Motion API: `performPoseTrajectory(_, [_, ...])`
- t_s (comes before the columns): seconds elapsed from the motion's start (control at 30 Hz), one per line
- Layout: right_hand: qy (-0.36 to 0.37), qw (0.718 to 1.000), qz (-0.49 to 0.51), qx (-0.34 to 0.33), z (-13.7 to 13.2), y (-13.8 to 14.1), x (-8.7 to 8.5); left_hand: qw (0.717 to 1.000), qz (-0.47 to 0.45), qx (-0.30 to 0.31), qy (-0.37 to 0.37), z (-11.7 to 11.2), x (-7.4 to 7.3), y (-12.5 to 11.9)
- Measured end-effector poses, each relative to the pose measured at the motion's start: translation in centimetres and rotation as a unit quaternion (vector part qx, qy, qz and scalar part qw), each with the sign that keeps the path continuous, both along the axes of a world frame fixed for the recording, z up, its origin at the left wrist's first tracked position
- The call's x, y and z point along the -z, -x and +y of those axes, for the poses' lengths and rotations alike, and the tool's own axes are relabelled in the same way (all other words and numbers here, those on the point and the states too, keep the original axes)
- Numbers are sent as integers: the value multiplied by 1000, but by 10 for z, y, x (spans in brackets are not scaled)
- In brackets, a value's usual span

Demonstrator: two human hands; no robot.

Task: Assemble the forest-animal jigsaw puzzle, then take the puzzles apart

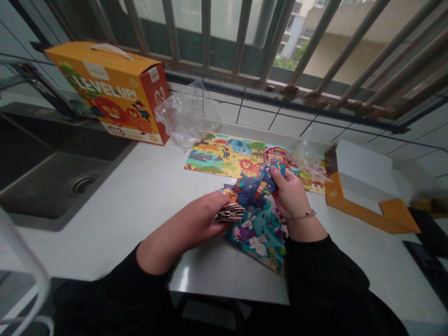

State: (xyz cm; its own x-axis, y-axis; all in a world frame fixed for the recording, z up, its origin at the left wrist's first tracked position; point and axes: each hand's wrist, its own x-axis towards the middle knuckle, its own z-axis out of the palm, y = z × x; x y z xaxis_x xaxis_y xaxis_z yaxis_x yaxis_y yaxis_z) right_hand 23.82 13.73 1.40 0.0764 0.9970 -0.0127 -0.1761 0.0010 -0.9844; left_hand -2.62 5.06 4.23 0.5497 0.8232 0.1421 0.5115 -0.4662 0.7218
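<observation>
White Tabletop (140,186) Stretched Beneath a Barred Window (227,32)

Pale tiles (257,109) lined the wall under the window, and a dark sink (38,177) with a round drain (82,184) was set into the left side of the tabletop.

Near the front edge, the left hand (205,212) was closed around a stack of thin pieces (230,213), whose layered edges faced the right hand (292,191). The right hand pinched a dark blue piece (264,181) between thumb and fingers; whether it held more than one could not be told, since the shapes between the two hands overlapped. Below both hands lay a teal picture board (259,245) showing white rabbits, partly covered by the hands and the pieces.

Farther back, a yellow animal board (217,156) lay flat, with a lion and a hippo on it. Just to its right was a farm board (275,151), partly hidden by the right hand and by a crumpled clear wrapper (310,161).

Upright beside the sink stood an orange carton (126,98) marked "LEVEL UP!", with a white handle (114,50) on top. Another clear plastic bag (187,116) touched or nearly touched its right side. Well over to the right sat an open box (367,205), orange outside and white within.
</observation>
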Motion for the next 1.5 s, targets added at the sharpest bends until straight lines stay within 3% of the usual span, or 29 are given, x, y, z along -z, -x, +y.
performPoseTrajectory(0.2, [7,981,-193,21,5,-15,2,1000,8,-7,-9,0,0,2])
performPoseTrajectory(0.4, [33,991,-126,-38,4,-15,6,1000,-9,2,-13,0,2,1])
performPoseTrajectory(0.5, [23,992,-125,-8,5,-14,5,1000,-3,-5,-12,1,4,0])
performPoseTrajectory(0.63, [-23,998,-26,61,6,-11,-1,1000,15,-11,-2,1,8,1])
performPoseTrajectory(0.73, [-26,1000,-2,16,3,-8,-5,999,39,-21,14,2,10,3])
performPoseTrajectory(0.83, [-11,995,-52,-79,-4,-5,-9,996,68,-46,33,4,9,4])
performPoseTrajectory(0.97, [-22,962,-163,-218,-15,0,-13,988,112,-90,54,7,5,5])
performPoseTrajectory(1.13, [-115,907,-219,-342,-20,13,-2,978,139,-138,68,8,6,6])
performPoseTrajectory(1.3, [-200,853,-350,-331,-19,19,8,975,158,-141,62,9,9,7])
performPoseTrajectory(1.5, [-216,841,-382,-316,-19,20,5,980,140,-130,60,10,10,6])
